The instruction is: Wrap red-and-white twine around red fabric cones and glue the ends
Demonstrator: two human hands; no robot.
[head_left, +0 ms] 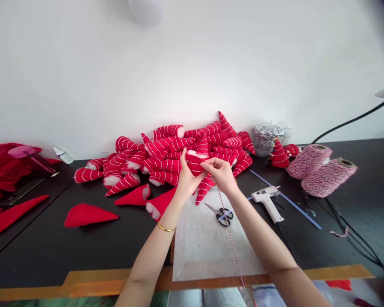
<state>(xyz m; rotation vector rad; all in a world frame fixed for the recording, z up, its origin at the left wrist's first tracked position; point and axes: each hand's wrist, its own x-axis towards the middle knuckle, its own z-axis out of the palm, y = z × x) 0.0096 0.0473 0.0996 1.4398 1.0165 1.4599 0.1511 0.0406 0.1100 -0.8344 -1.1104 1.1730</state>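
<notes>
My left hand (190, 177) is wrapped round a red stuffed felt cone (194, 164), its open end with white filling facing up. White-and-red twine runs round this cone. The fingers of my right hand (222, 172) are pinched at the cone's edge, on the twine. From below that hand the red-and-white twine (231, 238) hangs down past the table's front edge. What lies exactly between the right fingertips is too small to make out. Black-handled scissors (223, 215) lie under the twine on a whitish sheet (205, 256).
Behind my hands lies a pile of twine-wrapped red cones (166, 147). Plain red cones (89, 215) are at the left. To the right are a white glue gun (268, 200), blue glue sticks (301, 209), two twine spools (328, 177) and black cables (355, 234).
</notes>
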